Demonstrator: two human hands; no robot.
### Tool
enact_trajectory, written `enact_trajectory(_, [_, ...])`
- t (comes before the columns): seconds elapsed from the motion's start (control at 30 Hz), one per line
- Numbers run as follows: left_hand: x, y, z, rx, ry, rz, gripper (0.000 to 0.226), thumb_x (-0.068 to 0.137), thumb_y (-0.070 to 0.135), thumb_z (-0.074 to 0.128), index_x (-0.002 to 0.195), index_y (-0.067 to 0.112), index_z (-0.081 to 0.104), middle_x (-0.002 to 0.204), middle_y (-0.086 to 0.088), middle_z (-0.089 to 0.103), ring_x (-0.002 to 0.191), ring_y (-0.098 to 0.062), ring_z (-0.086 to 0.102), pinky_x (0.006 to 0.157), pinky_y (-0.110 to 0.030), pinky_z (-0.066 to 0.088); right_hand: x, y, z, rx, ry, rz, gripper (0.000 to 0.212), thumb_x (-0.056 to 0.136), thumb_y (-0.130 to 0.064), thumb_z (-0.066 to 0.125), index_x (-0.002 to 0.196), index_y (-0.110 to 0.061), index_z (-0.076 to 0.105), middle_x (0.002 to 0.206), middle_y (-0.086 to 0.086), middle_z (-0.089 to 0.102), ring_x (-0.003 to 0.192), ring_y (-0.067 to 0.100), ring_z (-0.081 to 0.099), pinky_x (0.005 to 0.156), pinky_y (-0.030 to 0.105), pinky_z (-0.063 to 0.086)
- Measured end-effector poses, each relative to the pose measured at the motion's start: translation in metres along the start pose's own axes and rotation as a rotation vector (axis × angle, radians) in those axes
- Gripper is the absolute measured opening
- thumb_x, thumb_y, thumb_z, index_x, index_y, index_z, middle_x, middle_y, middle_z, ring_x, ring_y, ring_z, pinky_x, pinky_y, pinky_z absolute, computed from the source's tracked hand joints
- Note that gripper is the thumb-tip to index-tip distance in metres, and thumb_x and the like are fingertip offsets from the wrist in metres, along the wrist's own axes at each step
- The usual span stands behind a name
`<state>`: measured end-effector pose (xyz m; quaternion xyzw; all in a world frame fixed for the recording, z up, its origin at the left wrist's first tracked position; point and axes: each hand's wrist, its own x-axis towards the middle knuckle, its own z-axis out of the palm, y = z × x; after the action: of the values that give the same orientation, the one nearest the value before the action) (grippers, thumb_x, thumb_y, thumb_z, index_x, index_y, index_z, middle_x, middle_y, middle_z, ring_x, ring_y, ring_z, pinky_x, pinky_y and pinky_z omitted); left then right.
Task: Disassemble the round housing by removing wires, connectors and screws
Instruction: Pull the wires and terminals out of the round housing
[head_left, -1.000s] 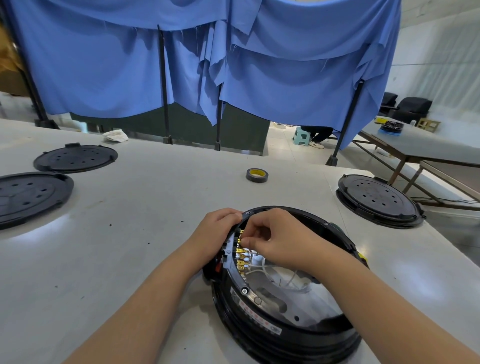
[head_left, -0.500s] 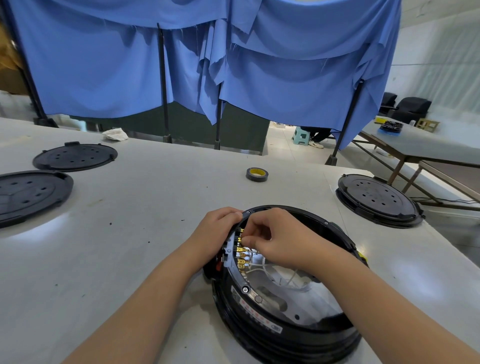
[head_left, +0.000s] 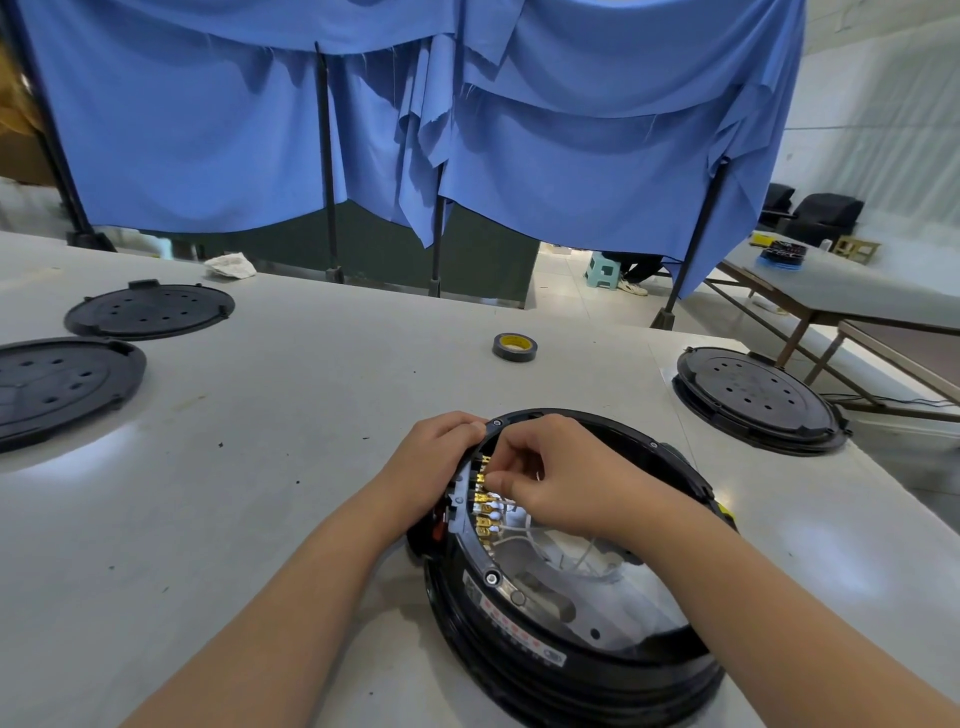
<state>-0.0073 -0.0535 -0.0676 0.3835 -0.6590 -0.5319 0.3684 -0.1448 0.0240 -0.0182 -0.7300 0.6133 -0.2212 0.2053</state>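
The round black housing (head_left: 545, 670) lies open side up on the white table, near its front edge. Inside its left rim runs a row of brass spade connectors (head_left: 485, 512) with white wires (head_left: 524, 530) leading to the metal centre. My left hand (head_left: 434, 467) grips the housing's outer left rim. My right hand (head_left: 563, 480) reaches in from the right, thumb and forefinger pinched on one of the upper connectors in the row. A screw (head_left: 491, 577) sits on the rim below the connectors.
Two black round covers (head_left: 150, 310) (head_left: 57, 382) lie at the table's left, a third (head_left: 756, 397) at its right. A roll of black tape (head_left: 514, 347) sits mid-table. Blue curtains hang behind; another table (head_left: 852, 299) stands far right.
My right hand's fingertips have shifted slightly lower along the connector row. My left hand and the housing have stayed in place.
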Motion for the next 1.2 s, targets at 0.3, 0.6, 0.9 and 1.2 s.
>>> enact_trajectory(0.3, [-0.001, 0.001, 0.000, -0.010, -0.005, -0.017, 0.024, 0.095, 0.014, 0.048, 0.093, 0.012, 0.071, 0.083, -0.001, 0.071, 0.079, -0.016, 0.065, 0.072, -0.028, 0.047, -0.004, 0.009, -0.008, 0.126, 0.032, 0.052, 0.010, 0.086, -0.023, 0.067, 0.076, -0.024, 0.069, 0.069, -0.006, 0.069, 0.062, 0.000, 0.060, 0.061, 0.018, 0.051])
enact_trajectory(0.6, [-0.003, 0.003, 0.000, -0.024, 0.001, -0.034, 0.023, 0.095, 0.014, 0.049, 0.094, 0.009, 0.071, 0.090, -0.011, 0.072, 0.083, -0.021, 0.066, 0.075, -0.032, 0.049, 0.001, 0.013, -0.013, 0.256, 0.111, 0.112, 0.007, 0.086, -0.026, 0.069, 0.079, -0.024, 0.071, 0.067, -0.009, 0.069, 0.064, 0.001, 0.060, 0.067, 0.022, 0.053])
enact_trajectory(0.9, [-0.004, 0.002, -0.001, 0.007, -0.004, -0.040, 0.025, 0.096, 0.018, 0.049, 0.094, 0.014, 0.073, 0.091, -0.006, 0.074, 0.089, -0.024, 0.069, 0.080, -0.034, 0.051, 0.004, 0.040, -0.065, 0.259, 0.332, 0.229, 0.008, 0.086, -0.029, 0.070, 0.079, -0.025, 0.072, 0.067, -0.009, 0.071, 0.055, -0.008, 0.055, 0.058, 0.009, 0.042])
enact_trajectory(1.2, [-0.004, 0.002, -0.001, 0.012, -0.002, -0.046, 0.026, 0.097, 0.019, 0.048, 0.095, 0.017, 0.073, 0.089, -0.002, 0.075, 0.087, -0.020, 0.070, 0.079, -0.032, 0.052, 0.021, 0.120, -0.089, 0.316, 0.452, 0.493, 0.012, 0.089, -0.024, 0.067, 0.088, -0.013, 0.071, 0.076, -0.001, 0.069, 0.062, 0.008, 0.053, 0.045, 0.015, 0.041])
